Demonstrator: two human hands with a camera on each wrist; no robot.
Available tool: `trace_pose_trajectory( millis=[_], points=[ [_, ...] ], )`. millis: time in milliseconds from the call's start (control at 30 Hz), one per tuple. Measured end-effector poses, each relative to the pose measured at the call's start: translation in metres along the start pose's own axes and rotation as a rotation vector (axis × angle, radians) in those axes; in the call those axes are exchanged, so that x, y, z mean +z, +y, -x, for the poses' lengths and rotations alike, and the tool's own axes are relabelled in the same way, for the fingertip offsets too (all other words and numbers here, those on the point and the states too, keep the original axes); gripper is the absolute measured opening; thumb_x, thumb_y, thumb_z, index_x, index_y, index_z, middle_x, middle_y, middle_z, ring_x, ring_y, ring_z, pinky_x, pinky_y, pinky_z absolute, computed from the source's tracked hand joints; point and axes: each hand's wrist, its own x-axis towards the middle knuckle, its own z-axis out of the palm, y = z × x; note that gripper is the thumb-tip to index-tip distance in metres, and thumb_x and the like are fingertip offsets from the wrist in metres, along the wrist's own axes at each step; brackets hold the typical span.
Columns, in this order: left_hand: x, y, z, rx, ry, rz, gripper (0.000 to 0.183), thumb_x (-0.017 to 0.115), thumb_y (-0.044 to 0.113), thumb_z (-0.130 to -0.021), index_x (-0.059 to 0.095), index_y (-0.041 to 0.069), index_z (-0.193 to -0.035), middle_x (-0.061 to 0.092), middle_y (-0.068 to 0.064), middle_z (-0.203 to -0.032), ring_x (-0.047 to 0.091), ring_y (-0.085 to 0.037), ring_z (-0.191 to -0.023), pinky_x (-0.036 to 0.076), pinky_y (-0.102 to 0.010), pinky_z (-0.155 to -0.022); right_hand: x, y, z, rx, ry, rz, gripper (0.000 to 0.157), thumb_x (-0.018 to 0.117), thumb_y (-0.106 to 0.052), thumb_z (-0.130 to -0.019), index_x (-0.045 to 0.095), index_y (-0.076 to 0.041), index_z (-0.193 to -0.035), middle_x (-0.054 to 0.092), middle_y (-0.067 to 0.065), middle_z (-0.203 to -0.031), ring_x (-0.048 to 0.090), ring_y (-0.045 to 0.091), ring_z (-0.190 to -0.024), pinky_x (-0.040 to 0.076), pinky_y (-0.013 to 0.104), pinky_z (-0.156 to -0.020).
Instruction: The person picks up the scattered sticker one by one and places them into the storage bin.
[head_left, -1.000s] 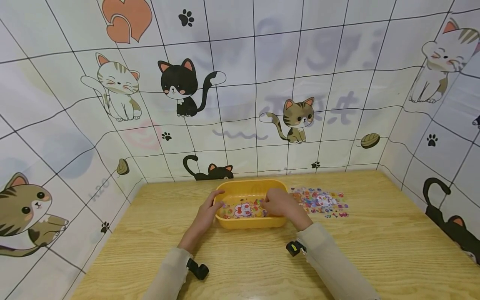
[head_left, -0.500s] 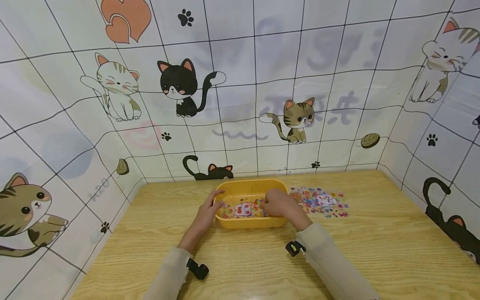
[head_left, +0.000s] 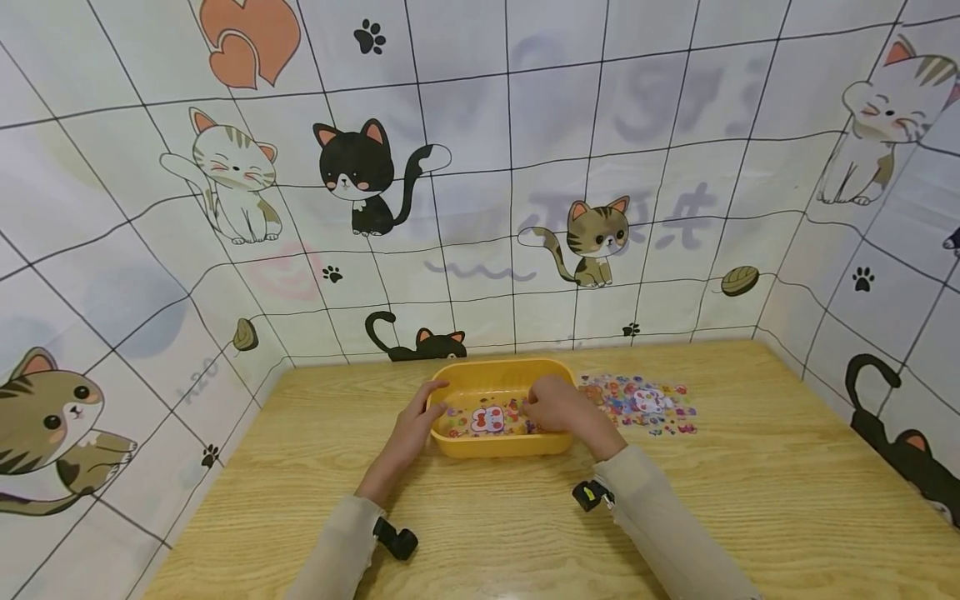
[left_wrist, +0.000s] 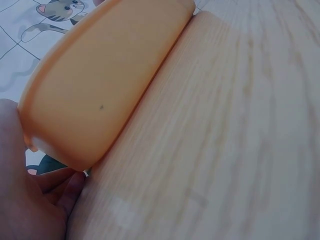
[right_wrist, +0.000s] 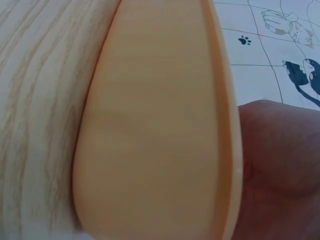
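A yellow plastic basin [head_left: 502, 447] stands on the wooden table. In it lie colourful stickers [head_left: 488, 419], a large white rabbit with a red bow among them. My left hand [head_left: 408, 427] grips the basin's left end, the thumb at the rim and fingers against the outer wall, as the left wrist view shows at the basin's wall [left_wrist: 110, 75]. My right hand [head_left: 558, 405] reaches over the rim into the right side with bent fingers, down among the stickers. The basin's side [right_wrist: 155, 125] hides those fingertips in the right wrist view; I cannot tell what they hold.
A second spread of colourful stickers [head_left: 649, 402] lies on the table [head_left: 487, 525] just right of the basin, partly behind my right hand. Cat-patterned wall sheets [head_left: 480, 208] enclose the table at the back and both sides.
The rabbit sticker and the small ones around it have shifted slightly to the right inside the basin. My right hand has moved only a little; the left hand and basin stay put.
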Motion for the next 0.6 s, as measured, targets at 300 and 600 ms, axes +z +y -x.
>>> trace_pose_trajectory(
  millis=[300, 600],
  points=[
    [0.001, 0.000, 0.000, -0.004, -0.003, -0.012, 0.041, 0.049, 0.025, -0.108, 0.050, 0.026, -0.149, 0.038, -0.008, -0.166, 0.029, -0.031, -0.157, 0.026, -0.055, -0.127, -0.011, -0.011, 0.006, -0.043, -0.017, -0.030, 0.032, 0.062, -0.026, -0.103, 0.079, 0.000, -0.094, 0.050, 0.000, -0.051, 0.035, 0.009, -0.043, 0.031, 0.024, -0.049],
    [0.002, 0.000, 0.001, 0.001, 0.014, -0.014, 0.040, 0.049, 0.024, -0.107, 0.052, 0.024, -0.148, 0.041, -0.008, -0.165, 0.030, -0.032, -0.157, 0.024, -0.055, -0.128, -0.017, -0.013, 0.008, -0.084, -0.022, -0.014, 0.033, 0.065, -0.029, -0.102, 0.079, 0.001, -0.106, 0.051, -0.005, -0.052, 0.034, 0.008, -0.043, 0.031, 0.023, -0.049]
  ],
)
